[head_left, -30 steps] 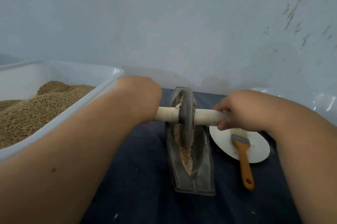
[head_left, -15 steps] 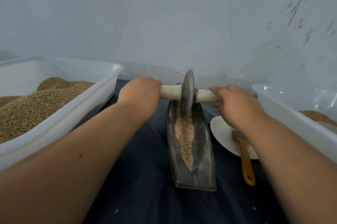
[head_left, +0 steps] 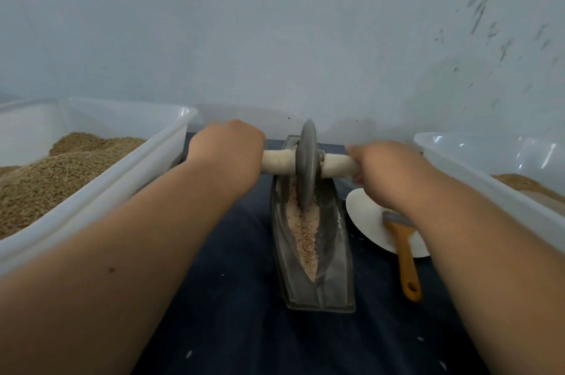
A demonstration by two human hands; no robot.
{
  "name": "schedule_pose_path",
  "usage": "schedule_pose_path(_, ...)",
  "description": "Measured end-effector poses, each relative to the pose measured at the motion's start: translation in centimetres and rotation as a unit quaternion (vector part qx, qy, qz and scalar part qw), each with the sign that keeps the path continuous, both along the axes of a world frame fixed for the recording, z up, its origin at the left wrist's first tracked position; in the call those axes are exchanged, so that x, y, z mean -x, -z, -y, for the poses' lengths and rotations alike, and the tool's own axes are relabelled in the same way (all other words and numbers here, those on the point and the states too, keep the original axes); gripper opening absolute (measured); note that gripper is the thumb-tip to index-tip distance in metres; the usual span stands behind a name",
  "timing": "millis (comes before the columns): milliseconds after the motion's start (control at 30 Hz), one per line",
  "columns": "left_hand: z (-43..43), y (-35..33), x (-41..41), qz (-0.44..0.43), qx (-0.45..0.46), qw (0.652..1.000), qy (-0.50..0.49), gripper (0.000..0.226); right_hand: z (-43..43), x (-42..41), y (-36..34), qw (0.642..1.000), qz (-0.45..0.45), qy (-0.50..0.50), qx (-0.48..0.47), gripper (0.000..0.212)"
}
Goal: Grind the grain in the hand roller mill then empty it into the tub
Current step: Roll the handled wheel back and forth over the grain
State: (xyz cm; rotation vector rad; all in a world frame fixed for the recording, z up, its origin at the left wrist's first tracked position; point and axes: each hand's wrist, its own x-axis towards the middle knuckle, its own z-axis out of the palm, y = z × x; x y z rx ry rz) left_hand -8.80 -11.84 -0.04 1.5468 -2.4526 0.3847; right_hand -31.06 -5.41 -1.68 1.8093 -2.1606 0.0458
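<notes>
Grey wheel (head_left: 307,160) sits at the far end of the trough (head_left: 333,267), in crushed grain (head_left: 302,231). Our left hand (head_left: 226,151) and right hand (head_left: 385,173) each curl round the white handle (head_left: 278,162), seemingly tight. Uneven pressure could tilt the wheel out, scattering grain over the dark cloth (head_left: 232,283).

Grey wheel (head_left: 307,166), white plate (head_left: 368,222), orange-handled brush (head_left: 406,255) (dark blue cloth (head_left: 238,298) below)

tubs (head_left: 101,200) (head_left: 477,173) wall both sides of the mill trough (head_left: 336,252); brush (head_left: 405,252) lies right.
</notes>
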Motion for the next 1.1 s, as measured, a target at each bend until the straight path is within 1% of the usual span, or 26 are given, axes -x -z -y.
schedule_pose_path(67, 0.9, 1.5, 0.1, -0.060, 0.001, 0.998, 0.031, 0.034, 1.0, 0.9, 2.1, 0.995, 0.044, -0.019, 0.087, 0.051)
schedule_pose_path(133, 1.9, 2.8, 0.2, -0.075, 0.012, 0.994, 0.078, 0.050, 1.8, 1.8, 3.5, 0.982, 0.087, -0.040, 0.162, 0.046)
schedule_pose_path(200, 2.4, 3.2, 0.2, -0.068, 0.015, 0.993, 0.097, 0.049, 2.2, 2.3, 4.0, 0.973, 0.101, -0.055, 0.201, 0.043)
schedule_pose_path(233, 2.4, 3.3, 0.2, -0.068, 0.015, 0.993, 0.100, 0.046, 2.2, 2.4, 4.0, 0.973, 0.094, -0.059, 0.202, 0.042)
schedule_pose_path(333, 1.7, 2.6, 0.0, -0.070, 0.018, 0.994, 0.087, 0.029, 1.5, 2.0, 2.9, 0.984, 0.066, -0.052, 0.158, 0.040)
schedule_pose_path(400, 0.9, 1.3, -0.3, -0.042, 0.009, 0.996, 0.077, 0.021, 0.3, 1.2, 1.1, 0.995, 0.045, -0.024, 0.082, 0.033)
schedule_pose_path(467, 0.1, -0.1, -0.6, 0.015, 0.005, 0.997, 0.072, 0.023, -1.0, 0.0, -0.9, 1.000, 0.018, -0.008, -0.015, 0.024)
schedule_pose_path(533, -0.9, -1.3, -0.6, 0.081, -0.004, 0.995, 0.064, 0.030, -2.1, -1.2, -2.4, 0.997, -0.012, -0.012, -0.082, 0.019)
schedule_pose_path(600, -1.6, -1.7, -0.6, 0.114, -0.021, 0.992, 0.046, 0.030, -2.7, -2.1, -3.3, 0.992, -0.045, -0.011, -0.117, 0.018)
schedule_pose_path(700, -1.4, -1.3, -0.2, 0.088, -0.006, 0.996, 0.031, 0.020, -2.4, -2.3, -3.4, 0.989, -0.055, 0.017, -0.136, 0.026)
schedule_pose_path(733, -1.1, -0.9, 0.0, 0.070, 0.005, 0.997, 0.029, 0.017, -1.9, -2.0, -2.9, 0.991, -0.043, 0.022, -0.125, 0.031)
schedule_pose_path(800, -0.4, 0.2, 0.3, 0.017, 0.015, 0.999, 0.034, 0.019, -0.8, -1.2, -1.4, 0.997, -0.013, 0.028, -0.077, 0.038)
schedule_pose_path(867, 0.7, 1.8, 0.6, -0.037, 0.021, 0.998, 0.051, 0.030, 0.3, 0.0, 1.1, 0.999, 0.029, 0.008, 0.026, 0.039)
schedule_pose_path(933, 1.7, 3.1, 0.8, -0.030, 0.037, 0.996, 0.071, 0.046, 1.0, 1.2, 3.2, 0.988, 0.081, -0.036, 0.130, 0.039)
schedule_pose_path(967, 2.0, 3.5, 0.9, -0.015, 0.040, 0.996, 0.075, 0.052, 1.2, 1.5, 3.8, 0.981, 0.103, -0.050, 0.159, 0.039)
schedule_pose_path(1033, 2.2, 3.7, 0.9, -0.007, 0.040, 0.996, 0.077, 0.055, 1.5, 1.7, 4.1, 0.978, 0.105, -0.061, 0.171, 0.041)
schedule_pose_path(1100, 1.8, 3.2, 0.8, -0.020, 0.035, 0.996, 0.082, 0.051, 1.3, 1.4, 3.6, 0.983, 0.086, -0.054, 0.150, 0.044)
